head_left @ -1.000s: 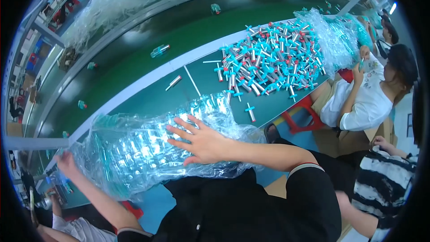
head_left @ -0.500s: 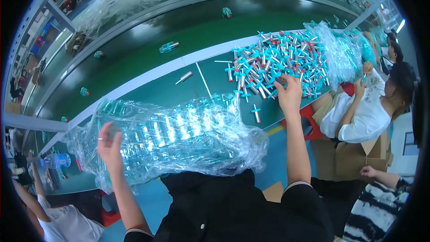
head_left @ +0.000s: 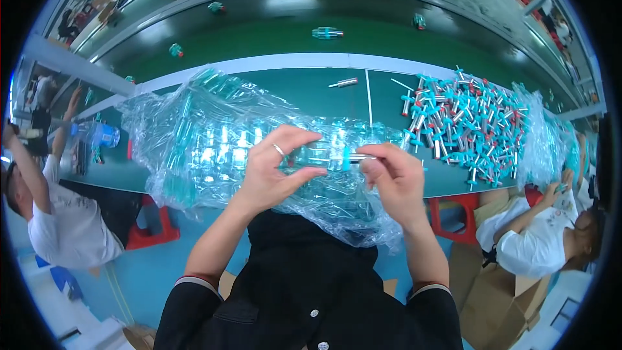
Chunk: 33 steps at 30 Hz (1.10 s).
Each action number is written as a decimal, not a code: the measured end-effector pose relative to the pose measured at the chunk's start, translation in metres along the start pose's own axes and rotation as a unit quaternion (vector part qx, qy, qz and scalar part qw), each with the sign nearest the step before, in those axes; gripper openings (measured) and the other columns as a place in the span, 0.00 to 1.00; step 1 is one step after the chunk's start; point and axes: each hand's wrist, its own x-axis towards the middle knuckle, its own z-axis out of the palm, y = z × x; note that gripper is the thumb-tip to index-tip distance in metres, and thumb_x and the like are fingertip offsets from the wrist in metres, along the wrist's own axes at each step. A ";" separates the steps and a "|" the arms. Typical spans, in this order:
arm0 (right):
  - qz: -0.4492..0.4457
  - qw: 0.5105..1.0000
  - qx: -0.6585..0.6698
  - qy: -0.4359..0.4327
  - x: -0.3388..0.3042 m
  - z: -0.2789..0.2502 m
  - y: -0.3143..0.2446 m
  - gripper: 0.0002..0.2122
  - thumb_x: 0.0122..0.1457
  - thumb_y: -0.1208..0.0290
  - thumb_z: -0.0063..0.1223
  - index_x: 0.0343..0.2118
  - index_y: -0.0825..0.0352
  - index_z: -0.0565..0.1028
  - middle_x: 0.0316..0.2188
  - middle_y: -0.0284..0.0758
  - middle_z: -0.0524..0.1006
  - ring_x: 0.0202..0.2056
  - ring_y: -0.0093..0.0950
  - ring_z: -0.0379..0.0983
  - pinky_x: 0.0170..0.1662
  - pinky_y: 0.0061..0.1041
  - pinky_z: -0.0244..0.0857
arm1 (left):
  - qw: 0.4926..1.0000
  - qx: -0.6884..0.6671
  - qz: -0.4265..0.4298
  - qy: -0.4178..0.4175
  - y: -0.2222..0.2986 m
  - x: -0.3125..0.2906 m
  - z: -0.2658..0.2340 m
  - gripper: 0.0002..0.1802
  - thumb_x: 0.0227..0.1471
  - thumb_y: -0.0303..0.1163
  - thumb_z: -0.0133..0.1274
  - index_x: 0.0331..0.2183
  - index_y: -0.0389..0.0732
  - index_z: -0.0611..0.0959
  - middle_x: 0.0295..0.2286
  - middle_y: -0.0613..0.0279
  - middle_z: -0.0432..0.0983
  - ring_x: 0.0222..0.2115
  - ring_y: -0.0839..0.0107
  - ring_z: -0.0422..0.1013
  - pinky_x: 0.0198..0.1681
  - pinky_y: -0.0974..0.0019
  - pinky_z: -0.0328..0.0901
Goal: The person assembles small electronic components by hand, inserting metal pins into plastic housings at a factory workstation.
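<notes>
Evidently, only one piece is being worked: a slim metal part (head_left: 346,158) with a teal collar is held level above the plastic bag (head_left: 155,136), in the space between the two hands. Its thin shaft end is pinched between the thumb and fingers of the right hand (head_left: 398,185). By the left hand (head_left: 269,168), a C is formed around the other end, with thumb and forefinger parted; whether anything is gripped deeper in the palm cannot be told. This unit is judged to be midway through handling, not yet finished. What looks done is seen on the dark green belt (head_left: 259,32), where a few teal-and-silver pieces (head_left: 327,33) are laid well apart. Far more seems to be left: a broad heap (head_left: 463,123) of similar parts is piled to the right, and a single loose part (head_left: 343,82) is left lying on the flat green table (head_left: 389,100). Smooth, bright cylinders are capped in red and ringed by matte teal collars, with narrow rods sticking out at odd angles. In the bag, rows of glossy, clear, teal-tinted shells are covered by thin, crinkled film, by which hard white glints are thrown back.
</notes>
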 end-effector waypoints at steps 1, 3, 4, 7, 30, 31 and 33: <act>-0.005 1.000 -0.002 -0.019 0.001 0.008 0.000 0.08 0.61 0.83 0.54 0.42 0.73 0.80 0.29 0.33 0.76 0.25 0.18 0.73 0.27 0.16 0.66 | 1.000 -0.008 -0.001 0.003 0.002 -0.002 0.001 0.27 0.40 0.30 0.74 0.45 0.43 0.85 0.38 0.60 0.80 0.34 0.69 0.75 0.30 0.70 0.68; -0.039 0.998 -0.031 -0.036 0.006 0.013 0.002 0.07 0.60 0.84 0.55 0.40 0.74 0.80 0.28 0.34 0.77 0.23 0.18 0.72 0.26 0.17 0.66 | 1.000 0.017 -0.002 0.004 0.011 -0.003 -0.002 0.27 0.40 0.30 0.74 0.45 0.43 0.85 0.38 0.60 0.80 0.33 0.69 0.75 0.30 0.70 0.68; -0.042 0.998 -0.027 -0.029 0.006 0.015 0.002 0.07 0.60 0.84 0.55 0.40 0.74 0.80 0.28 0.35 0.77 0.23 0.18 0.72 0.26 0.17 0.66 | 0.999 0.038 0.001 -0.001 0.013 -0.005 -0.004 0.27 0.39 0.30 0.74 0.45 0.42 0.85 0.38 0.60 0.80 0.33 0.69 0.75 0.30 0.70 0.68; -0.032 0.999 -0.002 -0.004 0.004 0.022 0.004 0.06 0.59 0.83 0.57 0.39 0.72 0.81 0.26 0.35 0.77 0.22 0.20 0.73 0.25 0.19 0.65 | 0.998 0.057 0.015 -0.003 0.014 -0.009 -0.005 0.28 0.40 0.31 0.74 0.46 0.42 0.85 0.38 0.59 0.79 0.34 0.69 0.76 0.31 0.69 0.69; -0.111 0.989 -0.100 0.019 -0.008 0.029 -0.010 0.10 0.56 0.83 0.60 0.42 0.70 0.81 0.30 0.40 0.80 0.28 0.29 0.79 0.30 0.24 0.71 | 0.998 -0.047 -0.046 -0.014 0.004 -0.016 0.011 0.29 0.39 0.23 0.72 0.47 0.39 0.85 0.39 0.59 0.80 0.31 0.74 0.73 0.30 0.71 0.66; -0.036 0.999 0.014 -0.027 -0.006 0.024 -0.016 0.12 0.57 0.83 0.59 0.44 0.70 0.81 0.30 0.39 0.81 0.29 0.27 0.78 0.30 0.22 0.71 | 0.998 -0.046 -0.047 -0.014 0.000 -0.018 0.011 0.29 0.39 0.23 0.72 0.47 0.39 0.85 0.39 0.59 0.80 0.31 0.74 0.73 0.30 0.71 0.66; 0.039 0.988 0.129 -0.073 -0.003 0.017 -0.020 0.13 0.58 0.83 0.58 0.47 0.70 0.80 0.30 0.38 0.81 0.29 0.24 0.78 0.31 0.21 0.71 | 0.973 -0.200 -0.107 -0.037 -0.005 -0.021 0.009 0.30 0.39 0.21 0.71 0.48 0.39 0.85 0.41 0.59 0.79 0.36 0.75 0.73 0.34 0.72 0.67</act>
